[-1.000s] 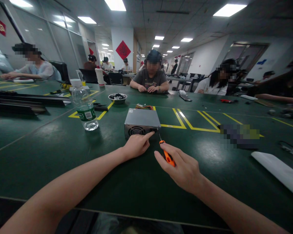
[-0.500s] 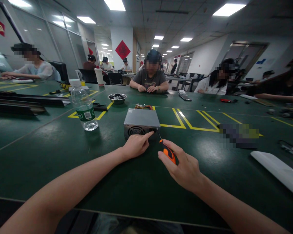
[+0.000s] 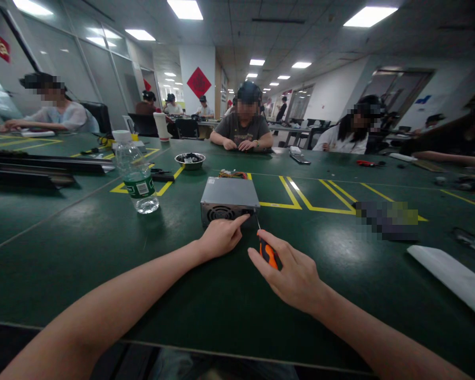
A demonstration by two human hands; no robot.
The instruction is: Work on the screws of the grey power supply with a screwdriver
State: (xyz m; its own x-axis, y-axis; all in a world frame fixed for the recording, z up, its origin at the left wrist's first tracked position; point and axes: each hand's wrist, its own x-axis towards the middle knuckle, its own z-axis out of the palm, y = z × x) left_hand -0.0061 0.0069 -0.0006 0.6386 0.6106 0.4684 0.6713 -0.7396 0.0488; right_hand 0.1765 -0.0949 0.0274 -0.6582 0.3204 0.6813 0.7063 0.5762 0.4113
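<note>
A grey metal power supply box (image 3: 229,196) with a round fan grille on its near face sits on the green table (image 3: 83,248). My left hand (image 3: 220,236) rests against that near face, fingers curled, the forefinger stretched along the lower edge. My right hand (image 3: 295,274) grips an orange-and-black screwdriver (image 3: 267,251); the thin shaft points up at the box's near right corner. Coloured wires (image 3: 233,173) stick out behind the box.
A water bottle (image 3: 136,172) stands left of the box, a metal bowl (image 3: 190,159) of small parts behind it. Long black rails (image 3: 43,166) lie at far left. A white flat part (image 3: 451,279) lies at right. Several people sit across the table.
My right hand has turned slightly and shifted a little left with the screwdriver, its tip staying at the box's corner. The left hand and the box have not moved.
</note>
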